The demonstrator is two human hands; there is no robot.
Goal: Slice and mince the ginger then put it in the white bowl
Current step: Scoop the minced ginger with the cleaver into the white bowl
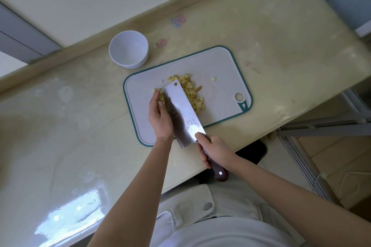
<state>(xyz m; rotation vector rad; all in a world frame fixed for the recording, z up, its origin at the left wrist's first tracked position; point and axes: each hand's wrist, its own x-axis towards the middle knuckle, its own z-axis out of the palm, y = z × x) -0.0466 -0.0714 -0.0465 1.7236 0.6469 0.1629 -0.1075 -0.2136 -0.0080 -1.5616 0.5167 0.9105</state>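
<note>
The minced ginger [189, 89] is heaped at the centre of the cutting board [220, 86], in the middle of the frame, and is partly covered by the blade of the cleaver [181, 112]. The cleaver is gripped by its dark handle in the right hand [215, 151], lower centre-right, with the fingers curled round it. The blade's long axis runs from lower right to upper left, and its flat face is tilted over the heap. The left hand [160, 115] is set just left of the blade, fingers straight and together, fingertips touching the heap's left side; nothing is grasped by it. The ginger is thus penned between palm and blade, which is judged to be a gathering for the transfer.

The white bowl [128, 50] is seen empty on the counter [80, 126], to the upper left of the heap and just beyond the board's upper-left corner. It lies along the blade's own line and nearer the left hand. No obstacle is seen between heap and bowl. A stray piece is left towards the board's upper right. The counter's front edge is met at lower right, where the handle overhangs it.
</note>
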